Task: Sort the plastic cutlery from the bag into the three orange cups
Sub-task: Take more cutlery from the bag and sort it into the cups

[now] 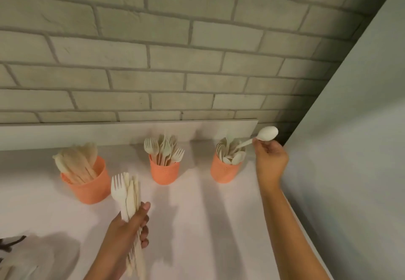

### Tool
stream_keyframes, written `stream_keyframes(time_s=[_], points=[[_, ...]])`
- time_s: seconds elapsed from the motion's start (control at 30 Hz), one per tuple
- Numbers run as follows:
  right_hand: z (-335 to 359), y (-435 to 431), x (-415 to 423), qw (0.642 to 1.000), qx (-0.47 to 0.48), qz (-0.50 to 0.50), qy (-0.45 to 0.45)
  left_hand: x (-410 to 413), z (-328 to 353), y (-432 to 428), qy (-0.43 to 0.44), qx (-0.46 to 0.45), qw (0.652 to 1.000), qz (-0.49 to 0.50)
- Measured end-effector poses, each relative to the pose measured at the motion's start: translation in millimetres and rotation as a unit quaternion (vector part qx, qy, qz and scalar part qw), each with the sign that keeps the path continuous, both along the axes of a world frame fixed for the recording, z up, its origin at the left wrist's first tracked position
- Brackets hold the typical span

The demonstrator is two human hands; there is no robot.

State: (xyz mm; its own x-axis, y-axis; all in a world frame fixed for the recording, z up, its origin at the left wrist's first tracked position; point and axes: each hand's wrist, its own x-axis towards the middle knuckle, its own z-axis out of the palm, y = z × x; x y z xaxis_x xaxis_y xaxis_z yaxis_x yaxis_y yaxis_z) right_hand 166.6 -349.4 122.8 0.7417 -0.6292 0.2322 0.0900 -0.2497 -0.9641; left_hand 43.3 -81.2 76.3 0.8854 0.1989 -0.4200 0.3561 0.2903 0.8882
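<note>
Three orange cups stand in a row on the white counter. The left cup (92,186) holds knives, the middle cup (164,173) holds forks, the right cup (225,170) holds spoons. My right hand (270,159) pinches a cream plastic spoon (264,134) by its bowl end, the handle pointing down into the right cup. My left hand (131,225) grips a bundle of mixed cutlery (128,192), a fork on top, in front of the left and middle cups.
A grey brick wall rises behind the counter (197,225). A pale wall or panel (350,148) closes the right side next to the right cup. The bag (24,262) with more cutlery lies at the bottom left corner, blurred.
</note>
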Motion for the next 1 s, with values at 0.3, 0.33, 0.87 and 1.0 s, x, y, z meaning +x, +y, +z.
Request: stream_keyframes(time_s=[0.3,0.33,0.87,1.0], points=[[-44,13,54,0.916,-0.326,0.045,0.229,5,-2,-20,0.009,0.004,1.0,0.024],[-43,11,53,0.914,-0.325,0.05,0.237,5,-1,-21,0.008,0.005,1.0,0.024],[-22,147,-122,0.891,0.089,0.399,0.199,-40,28,23,-0.069,-0.066,0.989,-0.115],[-11,178,-134,0.865,0.142,0.437,0.202,-52,29,42,-0.09,-0.007,0.983,-0.161]])
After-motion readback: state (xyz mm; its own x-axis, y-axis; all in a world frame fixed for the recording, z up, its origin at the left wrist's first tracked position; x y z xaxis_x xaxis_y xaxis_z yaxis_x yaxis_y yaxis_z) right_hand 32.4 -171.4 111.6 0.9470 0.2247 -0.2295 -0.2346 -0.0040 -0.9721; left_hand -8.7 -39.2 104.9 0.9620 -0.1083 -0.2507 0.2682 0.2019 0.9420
